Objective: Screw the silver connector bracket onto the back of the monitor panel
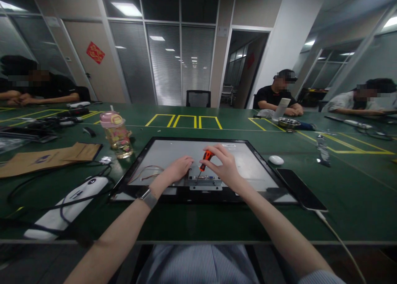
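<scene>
A display panel (251,164) with a black frame and a grey back lies face down on the green table in front of me. My right hand (228,166) grips an orange and black screwdriver (206,159). Its shaft slants down to a metal bracket (206,188) with connector ports, at the panel's near edge. What the tip meets is too small to tell. My left hand (180,168) rests over the panel just left of the bracket, fingers stretched to the right and its thumb mostly hidden. Thin wires (149,172) lie on the panel left of that hand.
Left of the panel stand a pink-lidded bottle (115,133), a white power strip (70,207) with black cables, and a brown paper envelope (49,157). A phone (300,188) on a cable and a white case (276,160) lie right. Several people sit across the table.
</scene>
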### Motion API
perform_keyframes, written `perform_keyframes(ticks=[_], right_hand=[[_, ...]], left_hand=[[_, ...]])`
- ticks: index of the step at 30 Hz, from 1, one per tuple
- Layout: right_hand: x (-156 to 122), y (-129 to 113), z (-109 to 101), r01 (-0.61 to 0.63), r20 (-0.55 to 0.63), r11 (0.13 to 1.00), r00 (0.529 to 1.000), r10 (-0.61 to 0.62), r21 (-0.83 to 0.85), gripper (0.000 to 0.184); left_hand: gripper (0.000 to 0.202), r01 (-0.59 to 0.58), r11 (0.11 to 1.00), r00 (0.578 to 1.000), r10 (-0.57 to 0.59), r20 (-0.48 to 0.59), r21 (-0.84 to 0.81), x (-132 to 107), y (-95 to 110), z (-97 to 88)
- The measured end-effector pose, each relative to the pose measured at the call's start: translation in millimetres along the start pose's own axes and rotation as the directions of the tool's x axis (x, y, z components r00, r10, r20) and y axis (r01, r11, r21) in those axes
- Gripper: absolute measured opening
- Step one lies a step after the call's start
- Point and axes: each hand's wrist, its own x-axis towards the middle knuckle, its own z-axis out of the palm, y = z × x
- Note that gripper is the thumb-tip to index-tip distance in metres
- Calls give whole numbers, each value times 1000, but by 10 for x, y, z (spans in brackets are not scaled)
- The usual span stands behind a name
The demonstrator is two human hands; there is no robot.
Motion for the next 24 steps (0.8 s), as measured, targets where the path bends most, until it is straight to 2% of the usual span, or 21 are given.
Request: perform_keyframes(ticks=[2,5,8,13,15,17,19,21,24], right_hand=[[0,-41,-18,-21,50,997,999,17,75,28],[2,-99,-28,-149,161,935,982,101,322,33],[-5,-73,-1,-239,138,857,971,198,457,28],[-21,27,19,-235,-30,876,962,273,420,18],[-22,22,-1,-233,18,874,968,249,427,22],[-24,8,-19,-255,128,834,967,221,489,29],[-29,10,-20,-275,176,803,961,213,528,34],[-37,33,-6,-271,141,814,963,231,513,30],[-45,66,6,-236,27,871,968,249,431,20]], left_hand=[[36,7,1000,1000,-7,-4,4,-1,2,-1],[35,4,1000,1000,-4,7,5,1,-1,-2],[36,7,1000,1000,-7,10,-1,-3,-3,-4],[40,33,999,999,-33,-5,-18,-24,3,-7],[40,36,999,999,-36,-5,-22,-28,6,-9],[40,33,999,999,-33,-6,-27,-28,7,-11],[40,30,999,1000,-31,-6,-32,-27,6,-12],[40,33,999,999,-33,-5,-36,-26,2,-9],[39,44,998,999,-44,-6,-39,-25,-7,1]])
